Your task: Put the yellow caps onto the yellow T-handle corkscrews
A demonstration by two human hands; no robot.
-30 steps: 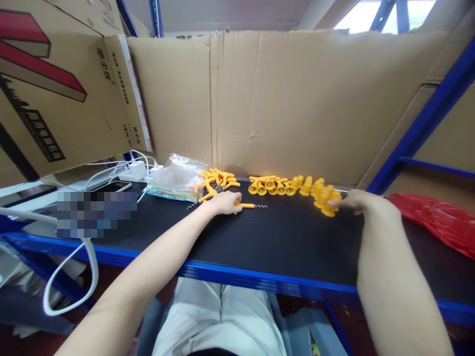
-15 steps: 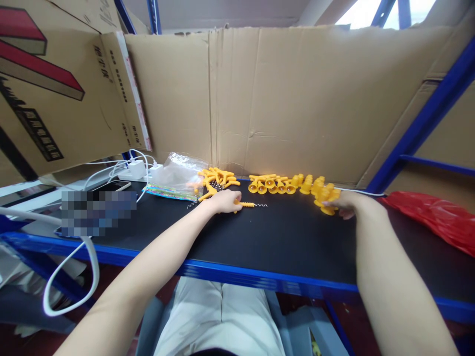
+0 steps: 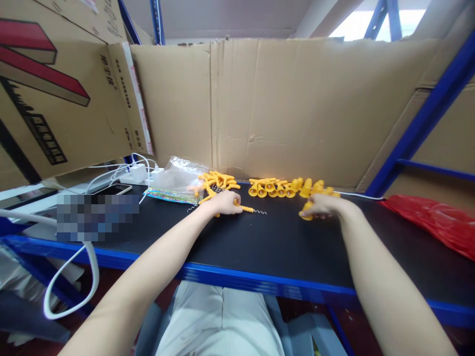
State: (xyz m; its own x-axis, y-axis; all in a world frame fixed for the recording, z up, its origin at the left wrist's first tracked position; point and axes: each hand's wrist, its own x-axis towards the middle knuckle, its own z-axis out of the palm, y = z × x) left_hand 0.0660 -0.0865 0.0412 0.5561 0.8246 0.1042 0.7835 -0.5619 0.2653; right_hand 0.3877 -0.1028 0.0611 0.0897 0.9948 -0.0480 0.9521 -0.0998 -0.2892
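Yellow ridged handle with wire spring (image 3: 245,209) lay on black counter (image 3: 260,242), pinched by left hand (image 3: 222,202). Right hand (image 3: 322,205) closed over yellow cap (image 3: 306,216), right of handle, near yellow parts row (image 3: 282,187).

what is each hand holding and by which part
The left hand grips a yellow corkscrew by its handle end, metal spiral poking out. The right hand covers a yellow plastic piece; the grip point is hidden.

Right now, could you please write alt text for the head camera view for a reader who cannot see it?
A person's left hand holds a yellow corkscrew piece on a black tabletop, while the right hand covers a yellow plastic part. More yellow parts line a cardboard wall.
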